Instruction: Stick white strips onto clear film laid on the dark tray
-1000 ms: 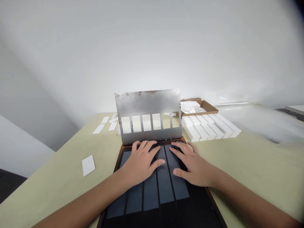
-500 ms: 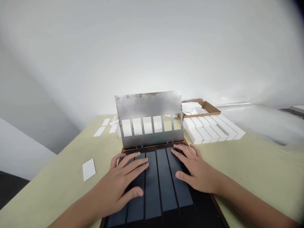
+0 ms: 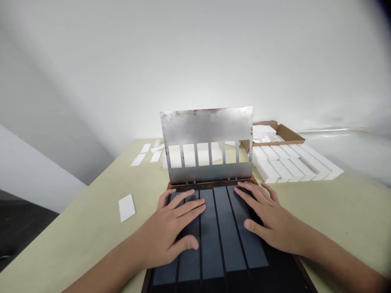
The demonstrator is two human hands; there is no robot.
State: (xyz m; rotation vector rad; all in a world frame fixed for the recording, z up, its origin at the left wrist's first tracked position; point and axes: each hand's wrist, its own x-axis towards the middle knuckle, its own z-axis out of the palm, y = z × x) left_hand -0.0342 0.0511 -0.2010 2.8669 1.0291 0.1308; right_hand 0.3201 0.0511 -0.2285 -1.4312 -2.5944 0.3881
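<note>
Hands point(image 3: 169, 232) point(image 3: 271, 219) spread wider, dark strips point(image 3: 210, 240) running forward

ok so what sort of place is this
Probably a small workshop or production room. A metal plate with slots stands upright, white blocks lie stacked in rows on a long table, and a cardboard box holds more white pieces.

Metal stencil plate point(image 3: 206, 124), dull grey and smooth, with rough rust-brown flecks along its top edge; dark strips point(image 3: 210, 232), smooth with a soft sheen, material unclear, in a brown frame point(image 3: 254, 179); matt white foam blocks point(image 3: 290, 165), finely textured; plain brown cardboard box point(image 3: 288, 133); pale green worktop point(image 3: 76, 232), smooth and matt
</note>
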